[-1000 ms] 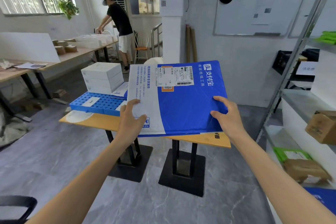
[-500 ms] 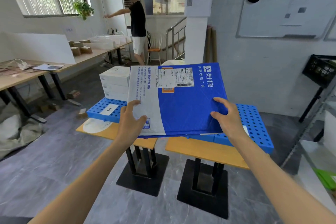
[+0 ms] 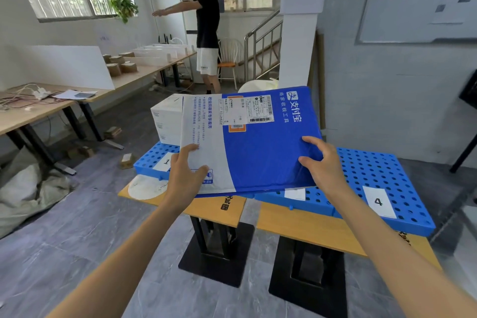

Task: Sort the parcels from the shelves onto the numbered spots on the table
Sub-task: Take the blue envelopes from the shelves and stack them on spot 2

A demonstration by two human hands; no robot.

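Parcel in both hands: a flat blue-and-white mailer [image 3: 258, 152], held level in the air over the near edge of the table [image 3: 296, 227]. As far as I can judge it is clear of the blue perforated boards [image 3: 374, 170] below.

My left hand [image 3: 184, 178] grips the near white corner and my right hand [image 3: 324, 168] grips the near blue edge. On each, the thumb and one finger lie on top, and the rest are hidden underneath. I hold it at two points because a soft mailer this wide would sag from one. I keep it face up so the shipping label [image 3: 258, 111] at its far edge can be read.

That label should tell me which spot it belongs on, though the print is too small to make out. Card 1 [image 3: 165, 162] sits at the left end of the boards, with stacked white boxes [image 3: 166, 121] behind it. Card 4 [image 3: 379, 201] lies at the near right corner. Another white card [image 3: 295, 193] peeks out under the mailer, its number covered. I think the step in hand is matching, then lowering the mailer flat onto its spot.
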